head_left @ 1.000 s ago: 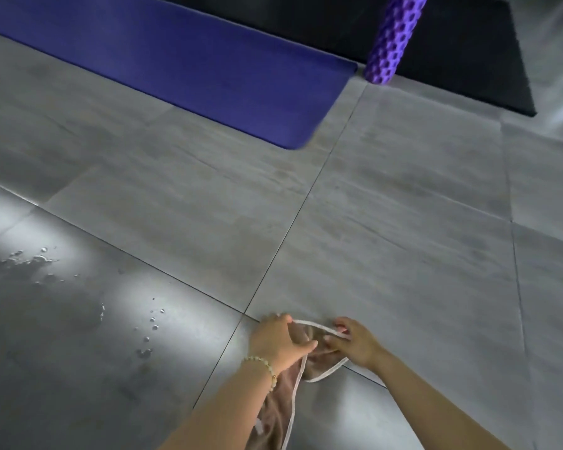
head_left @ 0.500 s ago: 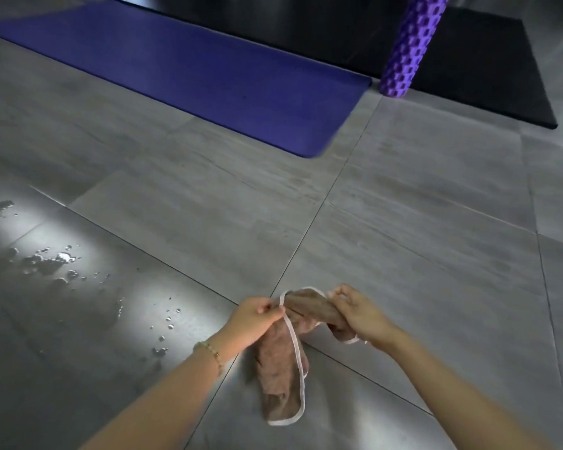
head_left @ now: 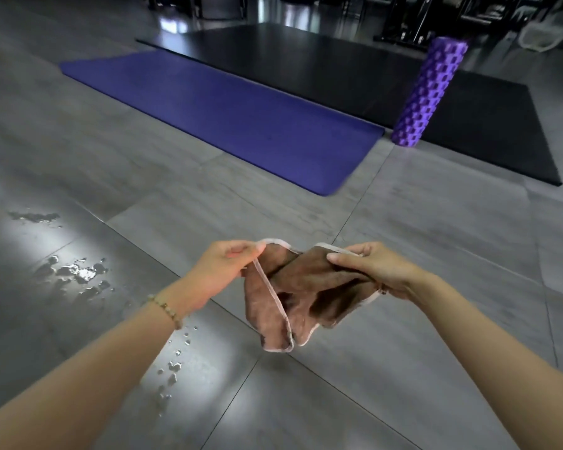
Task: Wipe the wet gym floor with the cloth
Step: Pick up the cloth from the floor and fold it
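Head view, both hands [head_left: 220,274] [head_left: 376,269] pinching a brown cloth [head_left: 301,293] above grey floor [head_left: 436,241], water droplets [head_left: 75,274] left.

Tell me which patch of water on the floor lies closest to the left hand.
The trail of droplets just below the left hand; the other puddles lie farther left.

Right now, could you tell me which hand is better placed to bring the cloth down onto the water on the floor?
Probably the left hand: the puddles and droplets lie on its side. The right hand, also gripping the brown cloth, would have to cross over.
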